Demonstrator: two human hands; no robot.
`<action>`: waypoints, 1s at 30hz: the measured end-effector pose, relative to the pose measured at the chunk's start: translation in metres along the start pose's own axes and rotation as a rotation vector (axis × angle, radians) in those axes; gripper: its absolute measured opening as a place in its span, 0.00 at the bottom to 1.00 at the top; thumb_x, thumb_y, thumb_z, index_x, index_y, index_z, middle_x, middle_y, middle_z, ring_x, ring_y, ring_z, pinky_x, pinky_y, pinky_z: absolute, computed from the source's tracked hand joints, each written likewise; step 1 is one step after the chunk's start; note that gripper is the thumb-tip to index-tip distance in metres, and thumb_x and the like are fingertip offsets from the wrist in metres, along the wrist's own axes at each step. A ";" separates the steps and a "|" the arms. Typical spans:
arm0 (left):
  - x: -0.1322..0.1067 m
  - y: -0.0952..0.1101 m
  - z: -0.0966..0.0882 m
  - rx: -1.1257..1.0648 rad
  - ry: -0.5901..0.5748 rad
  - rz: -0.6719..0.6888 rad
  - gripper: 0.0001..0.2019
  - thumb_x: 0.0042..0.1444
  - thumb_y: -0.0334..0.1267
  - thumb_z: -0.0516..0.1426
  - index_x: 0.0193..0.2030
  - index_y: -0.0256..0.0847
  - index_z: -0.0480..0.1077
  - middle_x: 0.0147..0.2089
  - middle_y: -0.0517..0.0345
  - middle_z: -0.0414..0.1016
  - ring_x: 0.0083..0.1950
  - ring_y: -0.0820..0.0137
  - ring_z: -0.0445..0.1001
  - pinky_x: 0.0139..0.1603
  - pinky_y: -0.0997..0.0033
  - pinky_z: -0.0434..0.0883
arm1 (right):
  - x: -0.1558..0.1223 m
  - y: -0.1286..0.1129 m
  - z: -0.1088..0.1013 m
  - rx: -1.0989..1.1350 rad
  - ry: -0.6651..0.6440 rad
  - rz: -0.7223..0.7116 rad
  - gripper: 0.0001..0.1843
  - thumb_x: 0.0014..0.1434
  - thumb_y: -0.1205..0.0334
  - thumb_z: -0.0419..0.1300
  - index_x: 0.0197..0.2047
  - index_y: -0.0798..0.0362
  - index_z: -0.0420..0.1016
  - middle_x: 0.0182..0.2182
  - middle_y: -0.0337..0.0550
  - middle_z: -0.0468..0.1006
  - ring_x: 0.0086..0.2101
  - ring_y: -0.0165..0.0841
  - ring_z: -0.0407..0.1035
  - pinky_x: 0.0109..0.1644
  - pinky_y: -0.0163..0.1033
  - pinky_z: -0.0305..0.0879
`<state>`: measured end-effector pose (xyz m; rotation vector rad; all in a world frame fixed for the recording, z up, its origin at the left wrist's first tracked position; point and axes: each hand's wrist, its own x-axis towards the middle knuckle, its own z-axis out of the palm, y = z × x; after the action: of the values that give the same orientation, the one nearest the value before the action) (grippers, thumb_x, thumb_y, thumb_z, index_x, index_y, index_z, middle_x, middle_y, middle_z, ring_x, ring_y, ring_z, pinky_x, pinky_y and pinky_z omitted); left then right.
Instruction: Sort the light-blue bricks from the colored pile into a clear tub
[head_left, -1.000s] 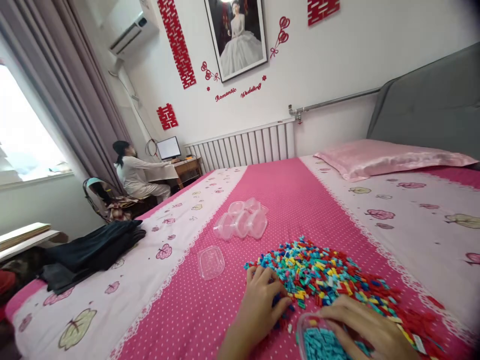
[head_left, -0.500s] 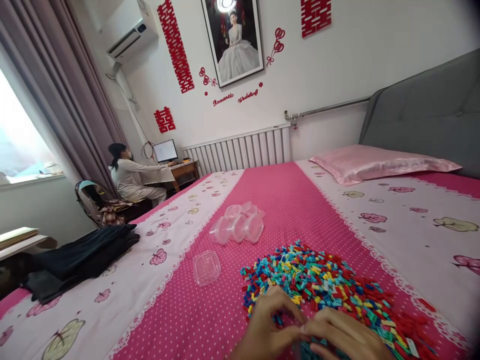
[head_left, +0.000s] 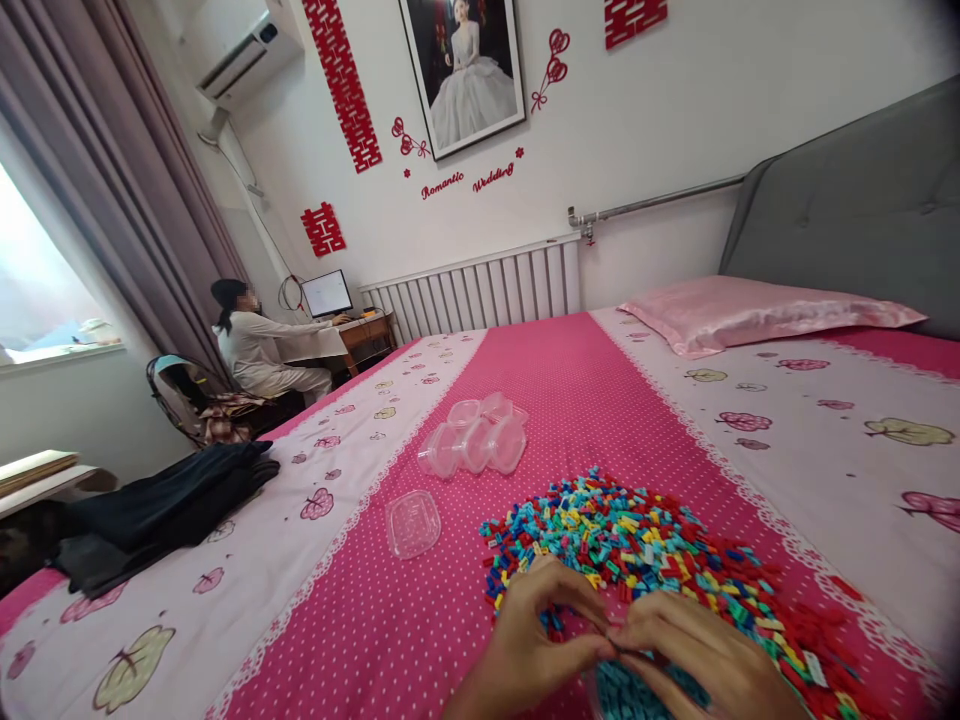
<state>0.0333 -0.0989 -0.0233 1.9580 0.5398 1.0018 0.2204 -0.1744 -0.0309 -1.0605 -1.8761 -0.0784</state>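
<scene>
My left hand (head_left: 541,632) and my right hand (head_left: 701,652) meet at their fingertips over the near edge of a heap of small plastic building bricks (head_left: 592,530). Both hands are closed in a pinch; whatever sits between the fingertips is too small or hidden to name. The bricks are red, blue, teal, yellow and green. Right below my hands, partly covered by them, is a clear container with teal bricks (head_left: 636,695) in it.
A clear plastic lid (head_left: 414,524) lies left of the heap, and several clear tubs (head_left: 480,440) are grouped behind it. Dark clothes (head_left: 172,510) lie at the bed's left edge. A pink pillow (head_left: 750,312) rests back right. A person (head_left: 259,340) sits at a desk with a monitor.
The view has tipped slightly downward, so more of the teal bricks below my hands shows. My fingertips stay together, with the right fingers slightly shifted.
</scene>
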 end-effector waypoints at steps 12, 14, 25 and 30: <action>0.015 0.003 -0.006 0.075 -0.125 0.034 0.12 0.58 0.45 0.64 0.43 0.39 0.74 0.39 0.53 0.78 0.41 0.66 0.75 0.44 0.68 0.71 | 0.006 -0.011 -0.009 0.085 -0.036 0.212 0.07 0.63 0.72 0.60 0.37 0.50 0.76 0.34 0.40 0.80 0.36 0.35 0.74 0.43 0.41 0.70; 0.016 0.002 -0.007 0.082 -0.138 0.042 0.11 0.58 0.43 0.64 0.43 0.39 0.73 0.40 0.54 0.77 0.41 0.67 0.76 0.46 0.68 0.71 | 0.006 -0.011 -0.009 0.099 -0.048 0.259 0.07 0.62 0.72 0.61 0.37 0.50 0.77 0.34 0.39 0.80 0.36 0.35 0.74 0.43 0.40 0.69; 0.020 -0.005 -0.011 0.158 -0.056 0.014 0.04 0.61 0.37 0.61 0.40 0.41 0.73 0.37 0.56 0.77 0.40 0.68 0.75 0.43 0.69 0.70 | 0.010 -0.011 -0.013 0.097 -0.100 0.463 0.05 0.60 0.70 0.65 0.36 0.50 0.78 0.31 0.36 0.79 0.33 0.31 0.72 0.39 0.36 0.66; 0.022 -0.009 -0.013 0.283 -0.003 -0.034 0.06 0.63 0.39 0.58 0.39 0.41 0.73 0.37 0.56 0.75 0.39 0.68 0.73 0.41 0.69 0.68 | 0.010 -0.011 -0.017 0.009 -0.311 0.404 0.08 0.56 0.73 0.68 0.33 0.51 0.77 0.32 0.35 0.79 0.37 0.33 0.72 0.42 0.36 0.62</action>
<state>0.0359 -0.0726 -0.0168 2.1898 0.7441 0.9412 0.2231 -0.1827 -0.0099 -1.4921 -1.8872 0.3459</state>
